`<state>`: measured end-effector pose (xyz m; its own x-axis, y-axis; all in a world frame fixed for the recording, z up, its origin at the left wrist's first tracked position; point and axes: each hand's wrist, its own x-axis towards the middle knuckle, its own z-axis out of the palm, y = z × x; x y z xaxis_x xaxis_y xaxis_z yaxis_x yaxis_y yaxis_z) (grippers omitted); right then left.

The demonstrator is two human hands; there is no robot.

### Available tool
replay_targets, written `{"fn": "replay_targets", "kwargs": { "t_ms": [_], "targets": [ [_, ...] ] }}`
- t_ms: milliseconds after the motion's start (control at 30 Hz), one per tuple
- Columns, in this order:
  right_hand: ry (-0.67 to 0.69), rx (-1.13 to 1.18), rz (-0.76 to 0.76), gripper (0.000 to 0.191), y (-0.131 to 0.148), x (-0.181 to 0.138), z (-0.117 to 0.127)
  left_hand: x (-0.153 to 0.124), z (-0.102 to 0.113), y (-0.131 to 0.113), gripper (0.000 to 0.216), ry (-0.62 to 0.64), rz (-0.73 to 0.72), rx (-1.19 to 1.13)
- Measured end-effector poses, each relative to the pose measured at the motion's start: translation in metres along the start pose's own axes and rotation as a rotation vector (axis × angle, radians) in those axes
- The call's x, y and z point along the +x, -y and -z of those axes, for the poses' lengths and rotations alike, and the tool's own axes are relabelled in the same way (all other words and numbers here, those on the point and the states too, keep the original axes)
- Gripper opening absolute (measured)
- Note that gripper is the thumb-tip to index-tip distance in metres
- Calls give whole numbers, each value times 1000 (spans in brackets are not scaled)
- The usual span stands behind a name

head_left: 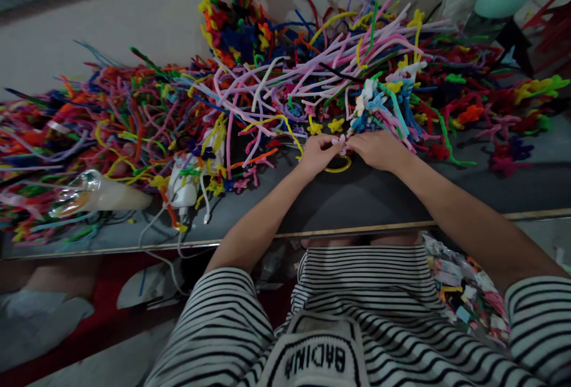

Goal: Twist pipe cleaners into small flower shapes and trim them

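Note:
Both my hands meet at the middle of a grey table (357, 197). My left hand (317, 154) and my right hand (377, 149) are closed in a pinch on a small pale pink pipe cleaner piece (341, 144) held between them. A yellow pipe cleaner ring (338, 167) lies on the table just under my hands. Right behind my fingers lies a huge heap of pipe cleaners (250, 90) in many colours, some straight, some twisted into small shapes.
A white device with cables (182, 188) and a clear plastic bag (96, 192) lie at the left of the table. The table's front edge (357, 230) runs across near my striped shirt. A bag of small colourful bits (464, 292) sits low right.

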<state>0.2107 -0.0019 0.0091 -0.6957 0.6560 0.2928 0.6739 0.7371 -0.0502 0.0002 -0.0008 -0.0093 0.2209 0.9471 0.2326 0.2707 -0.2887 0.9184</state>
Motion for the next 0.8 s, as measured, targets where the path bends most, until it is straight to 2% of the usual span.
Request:
{"fn": "replay_targets", "kwargs": {
  "t_ms": [367, 533, 633, 800],
  "targets": [
    [-11, 74, 44, 35, 0, 0, -4, -2, 5, -3, 31, 14, -63, 53],
    [-151, 193, -104, 41, 0, 4, -4, -1, 1, -1, 31, -135, 14, -82],
    [-163, 237, -150, 40, 7, 6, -3, 3, 2, 2, 31, -209, 51, -145],
    [-172, 325, -202, 37, 13, 8, -10, 4, 3, 4, 27, -207, 104, -200]
  ]
}}
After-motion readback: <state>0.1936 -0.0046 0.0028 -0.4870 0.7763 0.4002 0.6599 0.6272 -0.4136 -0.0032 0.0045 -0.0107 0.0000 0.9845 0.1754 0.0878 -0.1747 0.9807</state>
